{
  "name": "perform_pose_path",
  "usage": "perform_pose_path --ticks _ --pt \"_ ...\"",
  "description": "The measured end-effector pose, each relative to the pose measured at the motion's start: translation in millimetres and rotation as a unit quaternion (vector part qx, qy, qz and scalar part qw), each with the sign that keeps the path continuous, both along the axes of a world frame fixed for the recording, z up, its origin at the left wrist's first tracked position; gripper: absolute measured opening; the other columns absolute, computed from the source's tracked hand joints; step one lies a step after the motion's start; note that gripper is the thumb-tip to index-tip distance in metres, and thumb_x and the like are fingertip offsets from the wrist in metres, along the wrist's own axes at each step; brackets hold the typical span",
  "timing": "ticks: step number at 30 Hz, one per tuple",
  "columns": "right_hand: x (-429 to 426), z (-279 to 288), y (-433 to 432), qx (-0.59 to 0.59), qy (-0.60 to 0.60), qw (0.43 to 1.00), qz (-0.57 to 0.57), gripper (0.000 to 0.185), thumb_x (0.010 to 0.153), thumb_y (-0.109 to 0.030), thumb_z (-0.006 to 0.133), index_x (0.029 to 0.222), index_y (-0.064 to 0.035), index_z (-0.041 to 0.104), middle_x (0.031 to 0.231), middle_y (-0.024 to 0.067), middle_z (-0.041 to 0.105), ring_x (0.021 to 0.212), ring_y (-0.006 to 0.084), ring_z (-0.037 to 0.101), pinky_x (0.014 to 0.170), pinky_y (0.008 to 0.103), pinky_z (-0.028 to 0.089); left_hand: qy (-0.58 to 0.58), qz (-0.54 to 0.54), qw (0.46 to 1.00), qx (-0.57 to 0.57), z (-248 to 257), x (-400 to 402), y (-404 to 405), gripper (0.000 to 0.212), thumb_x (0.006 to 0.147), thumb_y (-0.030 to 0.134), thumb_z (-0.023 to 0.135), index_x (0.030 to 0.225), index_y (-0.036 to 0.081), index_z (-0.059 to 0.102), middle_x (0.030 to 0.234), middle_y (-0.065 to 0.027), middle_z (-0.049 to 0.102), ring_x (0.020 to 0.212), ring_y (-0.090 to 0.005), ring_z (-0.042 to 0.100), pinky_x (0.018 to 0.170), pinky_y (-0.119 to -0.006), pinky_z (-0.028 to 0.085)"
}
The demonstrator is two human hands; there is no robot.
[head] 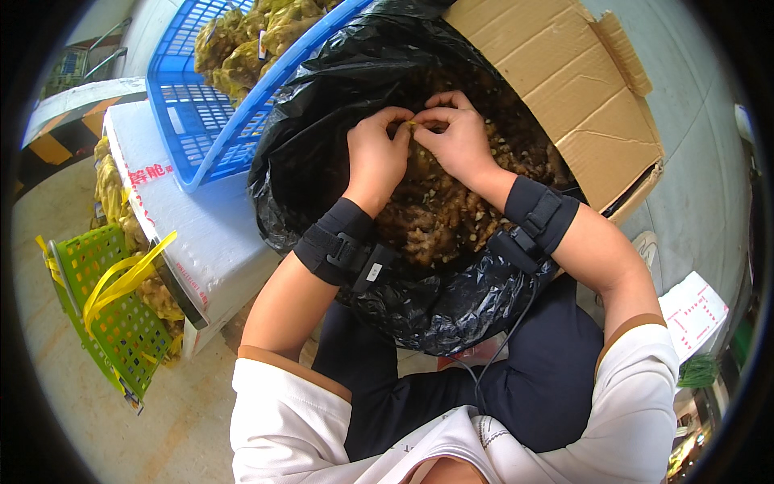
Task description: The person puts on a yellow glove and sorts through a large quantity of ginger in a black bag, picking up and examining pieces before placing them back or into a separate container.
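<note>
My left hand (380, 158) and my right hand (455, 138) meet above a heap of ginger root (423, 236). Between their fingertips is pinched a small bit of yellow netting (413, 123). What hangs below it is mostly hidden by my hands and blends with the ginger. The brown, knobbly ginger with loose pale bits lies inside a black plastic liner (444, 308), which is folded outward around the heap in front of my knees.
To the left, a blue plastic basket (202, 130) holds yellow net bags of ginger (266, 39) on a white foam box (187, 224). A green basket (115, 302) with yellow net strips (121, 275) stands beside it. Flattened cardboard (580, 91) lies right; a white box (692, 314) sits beyond my right arm.
</note>
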State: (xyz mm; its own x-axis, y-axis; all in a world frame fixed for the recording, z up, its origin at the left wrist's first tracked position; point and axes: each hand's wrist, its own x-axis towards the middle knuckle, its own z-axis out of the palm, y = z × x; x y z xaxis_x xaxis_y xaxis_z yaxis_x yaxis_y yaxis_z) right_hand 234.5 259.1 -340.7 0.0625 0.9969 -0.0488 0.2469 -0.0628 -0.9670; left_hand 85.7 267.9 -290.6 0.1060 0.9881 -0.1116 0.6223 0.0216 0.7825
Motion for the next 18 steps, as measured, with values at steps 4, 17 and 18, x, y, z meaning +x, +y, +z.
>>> perform_pose_path --ticks 4,17,18 --pt "-9.4 2.0 0.1 -0.016 0.032 0.999 0.013 0.018 0.077 -0.006 0.079 0.093 0.0022 0.078 0.115 0.0135 0.062 0.090 0.0236 0.070 0.080 0.0332 0.060 0.086 -0.055 0.989 0.110 -5.9 -13.7 -0.7 0.016 0.089 0.004 0.070 0.105 0.000 0.071 0.098 -0.0193 0.071 0.084 -0.0350 0.070 0.077 -0.040 0.055" --pt "-3.5 3.0 -0.3 0.022 -0.014 1.000 0.018 0.017 0.075 -0.004 0.079 0.091 0.0019 0.077 0.111 0.0135 0.063 0.088 0.0241 0.070 0.076 0.0336 0.059 0.141 -0.116 0.976 0.122 -1.4 -9.2 2.2 0.015 0.088 0.003 0.067 0.102 -0.001 0.065 0.102 -0.0214 0.063 0.095 -0.0431 0.062 0.080 -0.047 0.052" --pt "-3.3 3.0 -0.1 0.025 -0.013 0.999 0.019 0.016 0.075 -0.004 0.079 0.090 0.0020 0.077 0.111 0.0137 0.063 0.087 0.0241 0.070 0.076 0.0337 0.058 0.142 -0.124 0.975 0.120 -1.5 -9.7 2.8 0.013 0.088 0.003 0.066 0.101 -0.001 0.066 0.101 -0.0215 0.063 0.094 -0.0432 0.062 0.080 -0.047 0.052"
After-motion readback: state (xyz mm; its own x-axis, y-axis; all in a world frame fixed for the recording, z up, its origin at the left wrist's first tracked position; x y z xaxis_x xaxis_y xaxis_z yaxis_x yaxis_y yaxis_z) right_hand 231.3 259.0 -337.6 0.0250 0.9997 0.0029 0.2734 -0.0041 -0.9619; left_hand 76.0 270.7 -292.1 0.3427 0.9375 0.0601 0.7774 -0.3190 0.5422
